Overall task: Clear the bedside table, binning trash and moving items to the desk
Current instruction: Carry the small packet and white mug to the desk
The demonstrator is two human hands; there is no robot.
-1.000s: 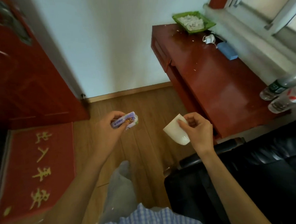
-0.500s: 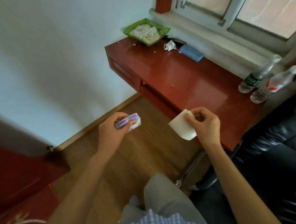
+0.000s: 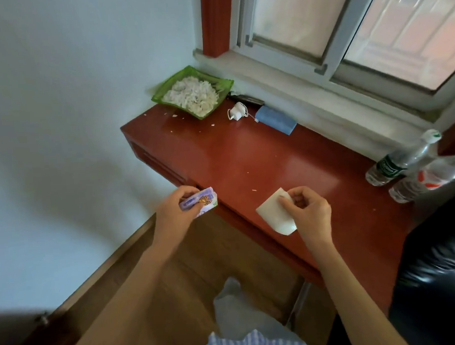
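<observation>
Cup [image 3: 275,214] interior hidden; packet [image 3: 202,202] print blurred

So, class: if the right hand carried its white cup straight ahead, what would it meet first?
Probably only bare desk top: the right hand with the white cup points toward open surface; the blue box lies farther back. Depth is uncertain.

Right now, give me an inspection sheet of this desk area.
Surface: glossy red wooden desk, pale crumbs scattered on it.
Job's things: white ceramic cup held over the desk's front; purple printed packet held at its edge.
Clutter: green glass dish of pale scraps, blue flat box, two clear plastic bottles.
Hands: left hand grips the packet; right hand grips the cup.
Cables: white charger plug with a thin cord.
Surroundings: window, black leather chair.
</observation>
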